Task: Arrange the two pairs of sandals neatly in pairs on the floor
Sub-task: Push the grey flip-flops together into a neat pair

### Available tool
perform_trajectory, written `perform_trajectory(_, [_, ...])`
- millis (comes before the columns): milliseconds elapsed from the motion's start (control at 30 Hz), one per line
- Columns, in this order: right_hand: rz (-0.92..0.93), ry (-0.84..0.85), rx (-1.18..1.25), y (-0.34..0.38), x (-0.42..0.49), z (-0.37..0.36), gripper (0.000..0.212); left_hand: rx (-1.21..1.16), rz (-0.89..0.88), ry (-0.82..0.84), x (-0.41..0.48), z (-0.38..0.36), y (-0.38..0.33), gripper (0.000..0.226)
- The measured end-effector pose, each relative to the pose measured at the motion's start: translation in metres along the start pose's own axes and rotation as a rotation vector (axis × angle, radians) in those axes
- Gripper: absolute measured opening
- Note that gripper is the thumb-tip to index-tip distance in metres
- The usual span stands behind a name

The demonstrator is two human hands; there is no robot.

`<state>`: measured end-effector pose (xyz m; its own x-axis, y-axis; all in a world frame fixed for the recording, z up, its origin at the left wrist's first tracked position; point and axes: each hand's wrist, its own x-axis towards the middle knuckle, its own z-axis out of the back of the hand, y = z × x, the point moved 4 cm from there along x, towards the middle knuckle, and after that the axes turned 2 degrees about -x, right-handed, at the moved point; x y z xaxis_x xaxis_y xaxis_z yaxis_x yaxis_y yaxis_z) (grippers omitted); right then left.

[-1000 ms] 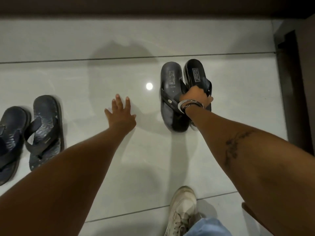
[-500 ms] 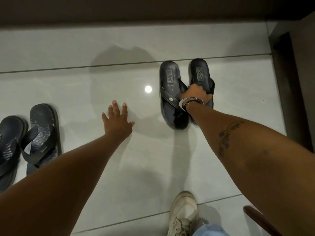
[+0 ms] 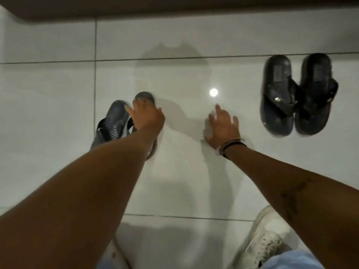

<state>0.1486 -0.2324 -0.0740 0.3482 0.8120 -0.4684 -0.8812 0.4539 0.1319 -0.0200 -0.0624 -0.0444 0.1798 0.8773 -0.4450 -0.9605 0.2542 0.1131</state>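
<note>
Two black sandals [image 3: 277, 96] [image 3: 314, 94] lie side by side on the pale tiled floor [image 3: 184, 171] at the right, touching along their inner edges. At the left lies a dark blue pair. Its left sandal [image 3: 111, 125] is in plain sight. The other one [image 3: 144, 97] is mostly hidden under my left hand [image 3: 145, 117], which is curled down over its strap area; only its two ends show. My right hand [image 3: 223, 127] hovers flat and open over the bare floor between the pairs, fingers spread, holding nothing.
A dark ledge [image 3: 174, 6] runs along the top edge of the floor. My white sneaker [image 3: 266, 241] and a light blue trouser leg [image 3: 291, 261] are at the bottom right. Another shoe [image 3: 114, 255] shows partly under my left forearm.
My right hand has let go of the black sandal and drawn back to the floor. My left hand has moved onto the dark blue pair. The view has swung left.
</note>
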Motion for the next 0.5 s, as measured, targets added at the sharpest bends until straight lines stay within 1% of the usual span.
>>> perform_trajectory(67, [0.092, 0.096, -0.043, 0.056, 0.008, -0.015, 0.088, 0.058, 0.135, 0.091, 0.005, 0.006, 0.052, 0.063])
perform_trajectory(100, [0.109, 0.129, -0.055, 0.08, 0.014, -0.02, 0.093, 0.075, 0.191, 0.15, 0.005, 0.006, 0.075, 0.067])
perform_trajectory(167, [0.078, 0.187, -0.044, 0.111, 0.025, -0.03, 0.102, 0.069, 0.273, 0.288, -0.002, -0.002, 0.109, 0.073])
perform_trajectory(233, [0.012, 0.245, -0.034, 0.129, 0.033, -0.04, 0.108, -0.022, 0.35, 0.404, -0.012, -0.014, 0.13, 0.075])
perform_trajectory(267, [-0.015, 0.262, -0.044, 0.134, 0.034, -0.043, 0.111, -0.078, 0.381, 0.437, -0.016, -0.019, 0.136, 0.073])
perform_trajectory(300, [-0.032, 0.266, -0.058, 0.134, 0.035, -0.045, 0.112, -0.106, 0.389, 0.457, -0.017, -0.024, 0.138, 0.07])
perform_trajectory(400, [-0.039, 0.257, -0.105, 0.132, 0.03, -0.046, 0.113, -0.066, 0.355, 0.511, -0.011, -0.032, 0.143, 0.061])
perform_trajectory(500, [-0.043, 0.259, -0.13, 0.128, 0.023, -0.047, 0.109, -0.09, 0.33, 0.489, -0.002, -0.033, 0.15, 0.051])
